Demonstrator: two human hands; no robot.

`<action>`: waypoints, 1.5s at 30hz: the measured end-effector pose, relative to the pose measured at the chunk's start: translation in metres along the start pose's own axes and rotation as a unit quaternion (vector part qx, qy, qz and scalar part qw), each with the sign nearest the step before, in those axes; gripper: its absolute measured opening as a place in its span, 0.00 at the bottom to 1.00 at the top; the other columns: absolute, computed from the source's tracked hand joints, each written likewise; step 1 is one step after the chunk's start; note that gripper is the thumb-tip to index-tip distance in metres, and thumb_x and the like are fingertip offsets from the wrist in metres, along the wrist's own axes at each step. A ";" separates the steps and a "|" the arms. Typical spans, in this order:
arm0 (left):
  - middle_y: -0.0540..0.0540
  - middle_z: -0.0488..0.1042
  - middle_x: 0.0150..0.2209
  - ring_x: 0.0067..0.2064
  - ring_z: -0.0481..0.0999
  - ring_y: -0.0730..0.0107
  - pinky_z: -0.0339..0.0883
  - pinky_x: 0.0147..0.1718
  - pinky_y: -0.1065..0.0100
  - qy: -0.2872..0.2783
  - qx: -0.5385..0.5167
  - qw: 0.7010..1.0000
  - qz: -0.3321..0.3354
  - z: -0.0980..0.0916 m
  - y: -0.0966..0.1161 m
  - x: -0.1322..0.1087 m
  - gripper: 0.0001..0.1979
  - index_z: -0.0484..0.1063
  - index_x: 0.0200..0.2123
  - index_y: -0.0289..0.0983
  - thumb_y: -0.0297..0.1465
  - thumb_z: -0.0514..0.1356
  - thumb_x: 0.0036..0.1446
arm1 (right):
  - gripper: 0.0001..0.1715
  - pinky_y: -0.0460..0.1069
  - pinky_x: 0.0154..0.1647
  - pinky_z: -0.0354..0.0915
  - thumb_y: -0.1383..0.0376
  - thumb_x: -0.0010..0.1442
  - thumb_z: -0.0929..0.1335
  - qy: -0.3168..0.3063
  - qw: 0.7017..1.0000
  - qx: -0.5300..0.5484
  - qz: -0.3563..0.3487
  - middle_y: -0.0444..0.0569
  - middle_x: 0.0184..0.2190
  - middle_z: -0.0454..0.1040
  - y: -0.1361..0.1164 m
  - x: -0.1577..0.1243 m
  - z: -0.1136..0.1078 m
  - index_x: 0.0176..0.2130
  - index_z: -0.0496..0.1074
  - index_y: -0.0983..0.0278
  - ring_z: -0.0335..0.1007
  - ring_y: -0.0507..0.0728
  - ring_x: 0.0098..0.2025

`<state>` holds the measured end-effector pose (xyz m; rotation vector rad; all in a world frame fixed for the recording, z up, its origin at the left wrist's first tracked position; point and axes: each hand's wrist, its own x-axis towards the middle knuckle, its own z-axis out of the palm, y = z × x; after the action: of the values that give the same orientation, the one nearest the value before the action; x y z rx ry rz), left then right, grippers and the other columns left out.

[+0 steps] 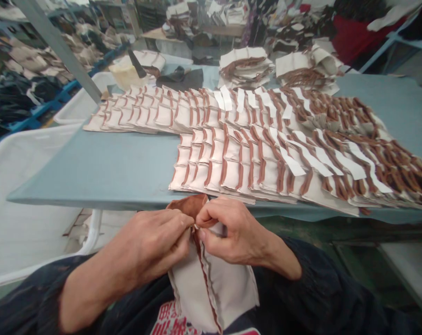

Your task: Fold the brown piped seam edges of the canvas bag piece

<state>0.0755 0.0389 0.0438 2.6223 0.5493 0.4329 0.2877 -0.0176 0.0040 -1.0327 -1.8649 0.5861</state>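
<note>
Close to my body hangs a sewn cream fabric piece [228, 288] with a brown inner side and a raised seam down its middle. My left hand [158, 237] pinches the seam's top end, fingers curled over it. From the other side my right hand [232, 228] grips the same spot between thumb and forefinger, the fingertips of both hands nearly touching. The brown side [188, 204] shows above my left hand. Whatever lies right between the fingertips is too small to make out.
Two long rows of overlapping cream-and-brown pieces [232, 160] lie on the blue-grey table [102, 163], some with white strips [316, 158]. Stacked pieces [246, 65] stand behind them. White plastic bins [29, 158] are at the left, beside a slanting metal post [62, 46].
</note>
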 end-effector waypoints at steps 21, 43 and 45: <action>0.55 0.75 0.28 0.31 0.72 0.75 0.61 0.32 0.73 -0.080 -0.203 0.967 -0.135 -0.010 0.009 -0.013 0.16 0.75 0.33 0.38 0.31 0.53 0.73 | 0.04 0.50 0.36 0.67 0.68 0.59 0.67 -0.034 0.999 -0.017 0.006 0.46 0.30 0.78 -0.016 0.000 0.004 0.37 0.71 0.61 0.72 0.55 0.32; 0.56 0.70 0.22 0.24 0.68 0.78 0.55 0.26 0.70 0.008 -0.187 0.969 -0.163 -0.001 0.007 -0.012 0.20 0.73 0.26 0.37 0.31 0.53 0.71 | 0.08 0.51 0.35 0.67 0.69 0.72 0.68 -0.003 0.970 -0.242 -0.032 0.48 0.31 0.80 -0.040 0.000 -0.002 0.38 0.76 0.66 0.77 0.56 0.33; 0.56 0.68 0.21 0.23 0.66 0.78 0.53 0.25 0.69 0.011 -0.182 0.970 -0.163 -0.001 0.008 -0.012 0.20 0.71 0.25 0.37 0.31 0.52 0.71 | 0.09 0.51 0.35 0.66 0.70 0.72 0.67 -0.004 0.962 -0.270 -0.044 0.48 0.31 0.80 -0.043 0.000 -0.002 0.39 0.77 0.66 0.76 0.57 0.33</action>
<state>0.0668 0.0273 0.0457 2.1322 0.8078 0.4110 0.2715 -0.0410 0.0368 -1.2808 -2.1196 0.0149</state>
